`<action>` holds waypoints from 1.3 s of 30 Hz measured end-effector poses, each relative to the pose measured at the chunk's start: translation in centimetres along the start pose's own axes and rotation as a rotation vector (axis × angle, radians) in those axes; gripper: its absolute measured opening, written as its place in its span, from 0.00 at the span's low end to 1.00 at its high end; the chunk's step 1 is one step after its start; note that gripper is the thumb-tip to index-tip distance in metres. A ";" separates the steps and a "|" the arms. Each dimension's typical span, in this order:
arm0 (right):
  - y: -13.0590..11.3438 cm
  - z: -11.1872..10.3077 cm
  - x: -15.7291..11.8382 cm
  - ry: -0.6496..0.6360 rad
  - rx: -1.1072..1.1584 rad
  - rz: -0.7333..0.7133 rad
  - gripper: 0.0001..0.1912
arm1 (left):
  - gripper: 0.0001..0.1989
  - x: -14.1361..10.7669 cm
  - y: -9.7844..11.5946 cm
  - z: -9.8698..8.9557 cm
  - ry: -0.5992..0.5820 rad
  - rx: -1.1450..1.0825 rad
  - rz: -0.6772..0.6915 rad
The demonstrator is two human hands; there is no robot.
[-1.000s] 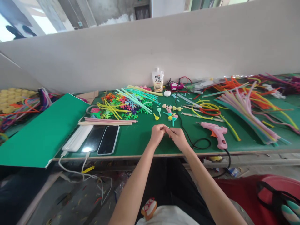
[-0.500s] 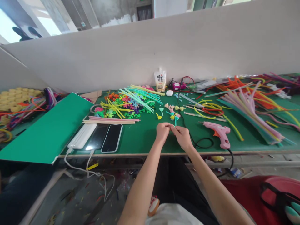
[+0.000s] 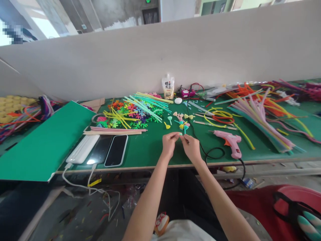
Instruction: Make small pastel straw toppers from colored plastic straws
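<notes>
Near the table's front edge, my left hand (image 3: 169, 144) and my right hand (image 3: 191, 147) are close together with their fingertips pinched. Between them shows a small pale green piece (image 3: 180, 134), at the left fingertips. Whatever the right fingertips hold is too small to make out. Just beyond the hands lie small shaped pieces on stems, among them a yellow one (image 3: 167, 126), a mint green one (image 3: 170, 119) and a teal one (image 3: 185, 128). The pink glue gun (image 3: 232, 140) lies to the right of my right hand.
Colourful snowflake pieces (image 3: 119, 110) and sticks lie at the left, behind two phones (image 3: 116, 150) and a white power bank (image 3: 84, 149). A green board (image 3: 50, 144) overhangs the front edge. Fuzzy stems (image 3: 265, 124) fill the right. A black cord (image 3: 215, 157) runs near my right hand.
My fingertips have moved slightly apart, and the pale green piece shows more clearly between them. The whole view has shifted a little, so the table's things appear further left.
</notes>
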State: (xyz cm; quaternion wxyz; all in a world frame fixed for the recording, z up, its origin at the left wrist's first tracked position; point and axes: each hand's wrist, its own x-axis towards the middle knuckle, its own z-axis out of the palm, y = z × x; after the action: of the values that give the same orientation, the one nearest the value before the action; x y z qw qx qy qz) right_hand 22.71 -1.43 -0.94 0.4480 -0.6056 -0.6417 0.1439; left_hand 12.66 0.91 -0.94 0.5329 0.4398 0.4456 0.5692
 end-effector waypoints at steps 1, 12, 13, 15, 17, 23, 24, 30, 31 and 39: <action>0.1 0.1 0.0 0.012 -0.010 -0.001 0.17 | 0.05 0.0 0.0 0.0 0.001 -0.010 -0.002; 0.6 0.4 0.0 0.069 -0.105 -0.140 0.11 | 0.04 0.1 -0.4 0.0 -0.022 -0.045 0.004; 0.6 0.3 0.0 0.064 -0.104 -0.138 0.10 | 0.04 0.1 -0.4 0.0 -0.023 -0.041 0.005; 0.6 0.3 -0.1 0.053 -0.080 -0.124 0.10 | 0.04 0.1 -0.5 0.0 -0.025 -0.032 0.006; 0.5 0.2 -0.1 0.039 -0.048 -0.108 0.10 | 0.04 0.1 -0.5 0.0 -0.027 -0.020 0.008; 0.5 0.0 -0.1 0.010 0.014 -0.067 0.09 | 0.04 0.1 -0.4 -0.2 -0.050 0.027 0.015; 0.5 0.0 -0.1 0.005 0.026 -0.057 0.09 | 0.04 0.1 -0.4 -0.2 -0.054 0.035 0.017; 0.5 0.0 0.2 -0.024 0.109 0.025 0.07 | 0.04 0.0 -0.3 -0.3 -0.059 0.078 0.033; 0.5 0.1 0.2 -0.030 0.126 0.040 0.07 | 0.04 0.0 -0.3 -0.2 -0.053 0.083 0.035; 0.5 0.0 0.4 -0.085 0.315 0.125 0.07 | 0.04 0.3 -0.4 -0.2 -0.035 0.073 0.016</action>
State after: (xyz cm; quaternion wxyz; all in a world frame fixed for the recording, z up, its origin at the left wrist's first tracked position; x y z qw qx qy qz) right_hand 23.06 -0.90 -1.15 0.5001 -0.5601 -0.5905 0.2958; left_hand 12.58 1.21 -1.38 0.5196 0.4722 0.4534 0.5491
